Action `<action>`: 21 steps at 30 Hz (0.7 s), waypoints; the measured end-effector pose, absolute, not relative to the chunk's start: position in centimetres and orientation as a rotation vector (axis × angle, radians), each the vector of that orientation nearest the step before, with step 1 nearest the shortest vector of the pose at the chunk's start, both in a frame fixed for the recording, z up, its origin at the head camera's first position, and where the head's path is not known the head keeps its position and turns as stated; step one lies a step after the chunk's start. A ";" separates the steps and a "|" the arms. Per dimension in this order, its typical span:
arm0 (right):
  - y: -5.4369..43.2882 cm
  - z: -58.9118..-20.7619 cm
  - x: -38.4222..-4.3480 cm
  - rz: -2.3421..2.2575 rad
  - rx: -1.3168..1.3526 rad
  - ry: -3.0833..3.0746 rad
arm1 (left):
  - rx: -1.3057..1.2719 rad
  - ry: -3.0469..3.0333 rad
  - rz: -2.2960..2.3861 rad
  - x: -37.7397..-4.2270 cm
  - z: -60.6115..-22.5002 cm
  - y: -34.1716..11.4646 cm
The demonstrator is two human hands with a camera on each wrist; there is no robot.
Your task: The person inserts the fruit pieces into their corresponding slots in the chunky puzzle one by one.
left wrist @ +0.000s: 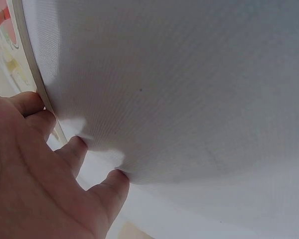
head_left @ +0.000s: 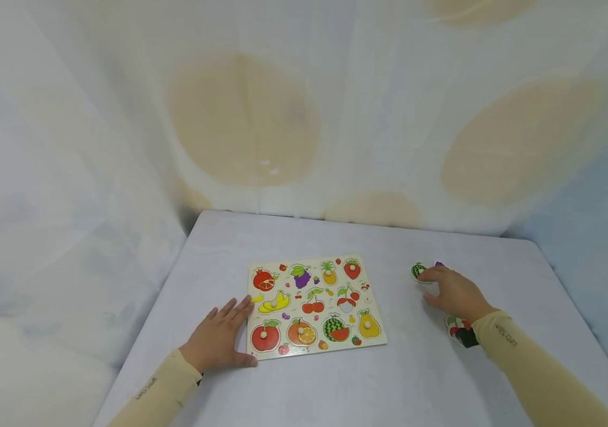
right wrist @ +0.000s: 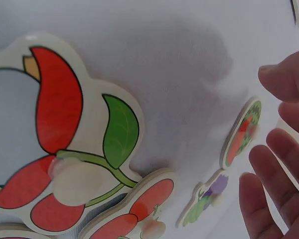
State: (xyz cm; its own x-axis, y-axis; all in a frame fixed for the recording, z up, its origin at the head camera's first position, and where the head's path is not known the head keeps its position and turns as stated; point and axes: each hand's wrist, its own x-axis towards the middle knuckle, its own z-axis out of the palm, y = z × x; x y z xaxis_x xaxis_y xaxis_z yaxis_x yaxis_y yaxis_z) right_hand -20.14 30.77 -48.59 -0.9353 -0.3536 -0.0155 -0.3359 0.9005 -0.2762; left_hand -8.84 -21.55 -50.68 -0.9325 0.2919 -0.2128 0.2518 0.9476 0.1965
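A flat wooden fruit puzzle board (head_left: 316, 350) lies on the table; several of its fruits carry pale round knobs. My left hand (head_left: 220, 337) rests at the board's left edge, fingers spread and thumb near the lower corner. In the left wrist view, its fingertips (left wrist: 120, 180) touch the cloth and board edge. My right hand (head_left: 456, 292) is over loose puzzle pieces, holding nothing, with its fingers extended. A watermelon piece (right wrist: 243, 133) stands nearest its fingers; in the head view a fingertip overlaps it. Beside it is a grape piece (right wrist: 205, 197).
Under my right wrist lie more loose pieces, among them a red-and-white fruit piece (right wrist: 61, 102) and a cherry piece (right wrist: 152, 199) overlapping it. Patterned fabric (head_left: 368, 118) hangs behind and at the sides of the cloth-covered table (head_left: 330, 391).
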 end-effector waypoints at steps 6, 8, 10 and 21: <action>31.3 -49.2 -21.1 -0.402 -0.429 3.029 | 0.407 2.864 0.239 -8.9 -50.9 -21.5; 31.3 -49.4 -21.5 -0.401 -0.427 3.041 | 0.408 2.865 0.252 -8.8 -50.8 -21.4; 31.3 -49.6 -21.8 -0.404 -0.430 3.053 | 0.406 2.865 0.256 -8.7 -50.7 -21.4; 31.0 -50.4 -22.6 -0.420 -0.418 3.051 | 0.406 2.867 0.238 -8.7 -50.3 -21.3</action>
State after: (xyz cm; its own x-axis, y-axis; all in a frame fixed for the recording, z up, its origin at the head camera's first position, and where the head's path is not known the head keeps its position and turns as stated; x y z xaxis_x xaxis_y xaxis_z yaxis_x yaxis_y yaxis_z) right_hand -22.59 30.96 -50.38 -0.9633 -0.2685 0.0029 -0.2593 0.9274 -0.2698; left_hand -8.68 -21.27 -50.29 -0.9337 0.2912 -0.2083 0.2529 0.9482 0.1922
